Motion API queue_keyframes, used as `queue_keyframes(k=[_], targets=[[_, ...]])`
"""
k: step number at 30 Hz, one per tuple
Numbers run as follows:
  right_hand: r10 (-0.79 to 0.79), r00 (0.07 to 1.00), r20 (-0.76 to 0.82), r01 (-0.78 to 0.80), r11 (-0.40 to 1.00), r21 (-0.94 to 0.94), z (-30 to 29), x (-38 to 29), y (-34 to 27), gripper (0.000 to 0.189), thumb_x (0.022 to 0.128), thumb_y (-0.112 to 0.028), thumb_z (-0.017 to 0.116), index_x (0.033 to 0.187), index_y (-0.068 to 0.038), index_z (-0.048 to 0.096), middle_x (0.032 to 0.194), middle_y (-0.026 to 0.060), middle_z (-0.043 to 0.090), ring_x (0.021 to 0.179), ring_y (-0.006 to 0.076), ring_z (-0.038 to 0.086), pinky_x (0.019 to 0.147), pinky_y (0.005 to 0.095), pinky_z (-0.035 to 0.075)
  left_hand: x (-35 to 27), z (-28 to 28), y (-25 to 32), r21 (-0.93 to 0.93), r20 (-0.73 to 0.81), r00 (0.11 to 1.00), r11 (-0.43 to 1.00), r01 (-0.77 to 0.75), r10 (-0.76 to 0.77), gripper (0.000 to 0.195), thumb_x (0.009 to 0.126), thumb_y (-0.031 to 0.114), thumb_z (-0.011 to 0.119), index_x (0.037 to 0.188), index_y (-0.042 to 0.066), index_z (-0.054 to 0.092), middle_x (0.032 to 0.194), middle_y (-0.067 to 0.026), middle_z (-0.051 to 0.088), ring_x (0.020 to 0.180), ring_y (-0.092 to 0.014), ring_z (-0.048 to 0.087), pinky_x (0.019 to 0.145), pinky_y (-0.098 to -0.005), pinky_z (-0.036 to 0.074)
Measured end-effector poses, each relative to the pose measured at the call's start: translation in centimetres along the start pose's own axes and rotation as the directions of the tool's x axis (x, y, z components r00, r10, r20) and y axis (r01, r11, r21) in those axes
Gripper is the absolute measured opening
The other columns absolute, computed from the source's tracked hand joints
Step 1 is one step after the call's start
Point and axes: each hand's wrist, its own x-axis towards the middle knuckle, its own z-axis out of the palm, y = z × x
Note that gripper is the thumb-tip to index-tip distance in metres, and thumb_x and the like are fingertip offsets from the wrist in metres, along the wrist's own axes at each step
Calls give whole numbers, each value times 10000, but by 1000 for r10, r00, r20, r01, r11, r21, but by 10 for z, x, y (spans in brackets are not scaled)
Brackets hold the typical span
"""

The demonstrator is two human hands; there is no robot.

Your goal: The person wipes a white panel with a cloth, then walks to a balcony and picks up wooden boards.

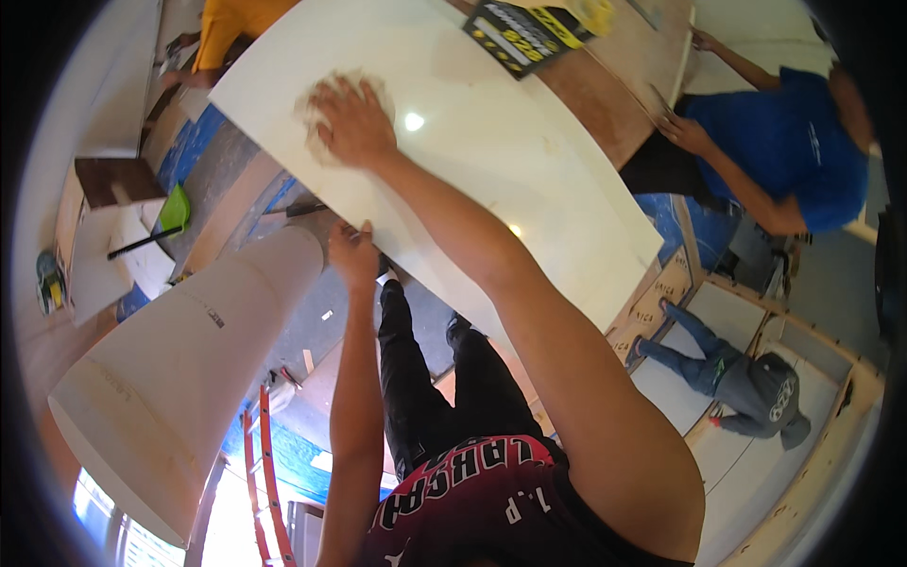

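Observation:
A glossy white laminate sheet [453, 78] lies in front of me on a work surface, its corner towards the lower right. My right hand [354, 124] rests palm down on it, fingers spread. A brownish blur rings that hand; I cannot tell whether it is a smear or motion. At the sheet's near left edge is my left hand [352, 254], fingers curled and thumb up by the rim. Whether it grips the edge or a small thing is unclear. A black-and-yellow adhesive container [521, 39] stands at the sheet's far side.
Left of my legs leans a large rolled white sheet [191, 375]. Beyond are a green dustpan [176, 209] and a power tool [51, 283]. An orange ladder [268, 482] stands behind. People in blue [765, 149], orange [241, 25] and a grey hoodie [755, 390] are nearby.

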Motion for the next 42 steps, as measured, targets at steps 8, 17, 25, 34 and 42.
queue_keyframes(k=[8, 17, 25, 34, 42], targets=[[108, 958, 265, -132, 988, 76, -119, -316, 0, 581, 976, -311, 625, 1538, -188, 539, 1697, 38, 394, 1599, 296, 287, 1299, 557, 203, -3, -5, 29, 231, -149, 956, 949, -216, 254, 668, 891, -11, 783, 1489, 11, 488, 1228, -228, 655, 1088, -320, 665, 961, -488, 520], [241, 932, 271, -249, 969, -7, -169, -488, 19, 637, 956, -321, 662, 1566, -200, 525, 1709, 37, 381, 1596, 295, 299, 1299, 552, 205, 51, 73, 89, 884, 315, 777, 129, -449, 544, 566, 1124, 577, 264, 1671, 436, 293, 1780, -9, 213, 1647, -315, 140, 1293, -667, 108], [375, 913, 158, -382, 924, 14, -139, -402, 13, 665, 931, -332, 690, 1553, -162, 529, 1708, 78, 375, 1600, 320, 289, 1286, 581, 239, 38, 84, 84, 851, 299, 745, 187, -491, 597, 568, 1118, 572, 320, 1659, 403, 349, 1764, -24, 266, 1629, -326, 200, 1274, -672, 135], [494, 868, -56, -494, 869, 13, -126, -295, 90, 615, 993, -348, 620, 1554, -119, 512, 1703, 113, 374, 1595, 358, 279, 1291, 578, 218, 28, 92, 101, 853, 324, 768, 179, -489, 552, 591, 1106, 595, 324, 1659, 389, 358, 1767, -18, 256, 1624, -328, 210, 1273, -665, 146], [826, 564, -18, -824, 561, -76, -157, -422, 76, 749, 992, -316, 619, 1656, -105, 345, 1741, 163, 278, 1607, 399, 242, 1304, 587, 177, 28, 89, 102, 876, 311, 784, 157, -455, 538, 604, 1103, 603, 312, 1664, 381, 350, 1770, -7, 247, 1630, -323, 189, 1284, -645, 133]])
